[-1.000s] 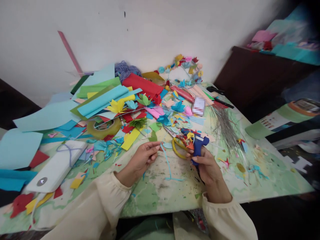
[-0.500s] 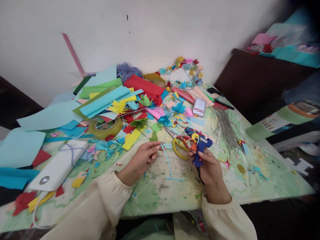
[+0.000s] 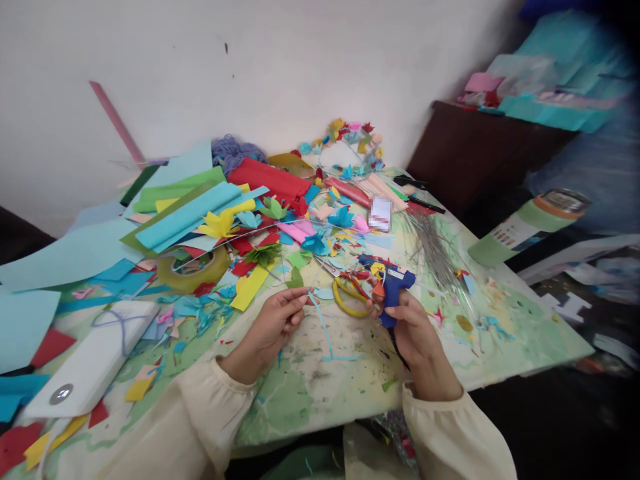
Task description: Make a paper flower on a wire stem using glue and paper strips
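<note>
Between the thumb and fingers of my left hand [image 3: 273, 328] is the end of a thin light-blue paper strip [image 3: 323, 325]. The strip hangs down towards the table, and its lower part bends to the right. My right hand [image 3: 419, 337] is wrapped round the handle of a blue glue gun [image 3: 396, 293], whose nozzle end is hard to make out among the scraps. Just left of the gun lie scissors with a yellow handle [image 3: 340, 307]. A small yellow paper piece [image 3: 377, 269] shows by the gun.
Rolls of coloured paper, a red one [image 3: 270, 180] among them, cover the back left. A tape roll [image 3: 220, 270] and a white power bank [image 3: 95, 360] lie on the left. Thin wires [image 3: 435, 250] and a green bottle [image 3: 525, 230] are at right, a paper-flower wreath [image 3: 337, 133] behind.
The view has turned to the right, so the table's things sit further left in the picture. Both hands keep their holds on the strip and the glue gun.
</note>
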The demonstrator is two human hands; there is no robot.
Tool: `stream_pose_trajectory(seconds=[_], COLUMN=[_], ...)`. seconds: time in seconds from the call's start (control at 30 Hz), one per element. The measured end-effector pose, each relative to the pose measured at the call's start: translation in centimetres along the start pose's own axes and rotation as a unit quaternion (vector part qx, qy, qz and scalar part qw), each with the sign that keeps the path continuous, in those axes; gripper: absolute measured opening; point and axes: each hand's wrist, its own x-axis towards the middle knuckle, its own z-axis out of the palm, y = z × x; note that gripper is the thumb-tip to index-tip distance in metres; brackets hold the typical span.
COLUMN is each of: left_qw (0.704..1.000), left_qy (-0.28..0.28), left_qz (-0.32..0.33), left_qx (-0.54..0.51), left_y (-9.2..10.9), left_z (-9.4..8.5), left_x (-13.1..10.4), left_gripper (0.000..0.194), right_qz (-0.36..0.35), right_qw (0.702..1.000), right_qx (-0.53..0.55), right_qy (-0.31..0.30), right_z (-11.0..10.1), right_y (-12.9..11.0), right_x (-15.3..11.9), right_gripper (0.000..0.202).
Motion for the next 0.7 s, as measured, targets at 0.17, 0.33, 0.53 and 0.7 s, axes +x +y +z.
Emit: stream_pose_trajectory(seconds=[0.17, 0.33, 0.53, 0.7], left_qw=[1.000, 1.000, 0.999, 0.999], left_qy=[-0.004, -0.009, -0.003, -0.009], left_qz=[0.005, 0.019, 0.026, 0.032], left_qx=[0.010, 0.012, 0.026, 0.034], left_y=[-0.3, -0.4, -0.3, -0.3], left_z=[0.0, -0.2, -0.7, -1.1], left_x=[0.0, 0.0, 0.5, 0.8], left_gripper=[0.034, 0.033, 0.026, 0.023], right_qz=[-0.065, -0.159, -0.260, -0.285], right_qw=[0.997, 0.984, 0.961, 0.953], right_qx=[-0.010, -0.055, -0.079, -0.060], right_qy=[0.039, 0.056, 0.055, 0.085], right_z=[-1.5, -3.7, -5.3, -5.8], right_y=[-3.6, -8.1, -11.1, -12.3], right_x=[-2.0, -4.5, -7.3, -9.2], right_gripper=[0.020, 0.023, 0.026, 0.026])
